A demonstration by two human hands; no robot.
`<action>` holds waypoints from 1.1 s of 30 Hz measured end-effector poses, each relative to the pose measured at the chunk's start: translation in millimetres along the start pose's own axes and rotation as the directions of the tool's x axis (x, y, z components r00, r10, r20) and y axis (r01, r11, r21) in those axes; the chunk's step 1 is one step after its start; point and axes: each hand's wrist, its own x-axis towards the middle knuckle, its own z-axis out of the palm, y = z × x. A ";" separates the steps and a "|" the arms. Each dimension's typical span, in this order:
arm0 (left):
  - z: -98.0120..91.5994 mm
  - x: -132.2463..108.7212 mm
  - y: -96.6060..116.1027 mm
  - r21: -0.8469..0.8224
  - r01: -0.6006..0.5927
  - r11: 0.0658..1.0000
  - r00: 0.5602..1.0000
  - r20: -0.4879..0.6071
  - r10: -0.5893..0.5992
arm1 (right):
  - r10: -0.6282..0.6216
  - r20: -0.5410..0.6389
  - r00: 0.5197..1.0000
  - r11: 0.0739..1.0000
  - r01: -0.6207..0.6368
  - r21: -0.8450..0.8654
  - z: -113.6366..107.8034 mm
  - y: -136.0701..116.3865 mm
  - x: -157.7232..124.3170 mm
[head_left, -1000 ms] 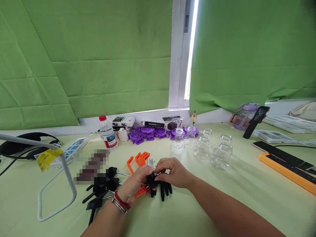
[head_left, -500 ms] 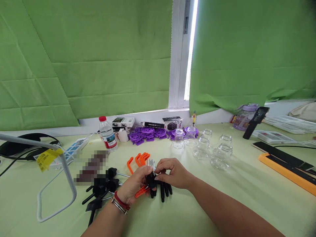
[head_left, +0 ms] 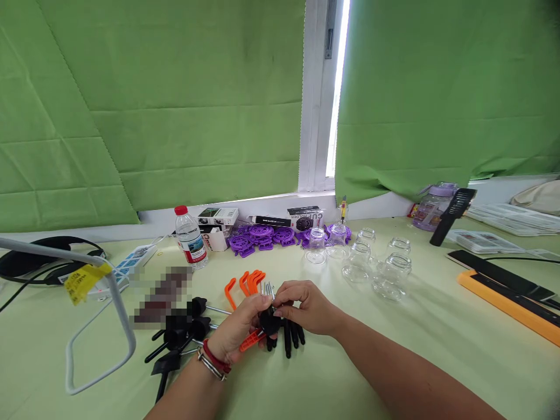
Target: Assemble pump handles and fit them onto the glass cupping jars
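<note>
My left hand [head_left: 236, 329] and my right hand [head_left: 306, 306] meet over the light green table [head_left: 332, 379], both pinched on one small black plastic part [head_left: 268, 319] with a metal pin. An orange plastic piece [head_left: 250, 340] pokes out under my left fingers. Several black finger-like pieces [head_left: 289, 338] lie just below my right hand. Orange hooks [head_left: 245, 283] and metal pins [head_left: 268, 288] lie right behind my hands. A red cord and metal bangle circle my left wrist.
Black parts with metal rods [head_left: 179, 338] lie to the left, beside a white wire frame [head_left: 114, 315]. Clear glass jars [head_left: 376, 265], purple discs [head_left: 262, 236], a water bottle [head_left: 190, 236] and boxes [head_left: 219, 217] stand behind. An orange-edged tray [head_left: 507, 297] lies right.
</note>
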 end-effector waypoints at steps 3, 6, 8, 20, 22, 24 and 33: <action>-0.2 0.2 -0.8 0.000 -0.003 1.000 1.000 0.008 0.003 | -0.012 0.011 1.000 1.000 0.012 0.008 -0.6 -1.4 0.7; -0.2 0.7 -1.4 0.006 0.004 1.000 1.000 0.015 -0.004 | 0.006 0.012 1.000 1.000 -0.006 0.024 -0.9 -0.9 0.2; 0.0 0.9 -1.6 0.004 0.007 1.000 1.000 0.020 -0.007 | 0.015 0.014 1.000 1.000 -0.015 0.025 -0.9 -0.1 -0.4; 1.4 -1.3 0.2 0.019 0.003 1.000 1.000 0.022 -0.003 | 0.028 0.028 0.999 1.000 -0.028 -0.006 -1.4 -0.8 0.0; 1.9 -1.2 0.1 0.010 0.001 1.000 1.000 0.019 -0.001 | 0.029 0.036 0.999 1.000 -0.029 -0.012 -1.6 0.3 -0.4; 2.4 -1.0 0.0 0.001 -0.002 1.000 1.000 0.018 0.002 | 0.031 0.041 0.999 0.999 -0.030 -0.016 -1.6 1.3 -0.8; -1.3 0.6 -1.3 -0.022 -0.035 0.999 0.999 0.035 0.035 | 0.047 0.017 0.999 0.999 -0.047 -0.027 -0.6 1.5 -0.7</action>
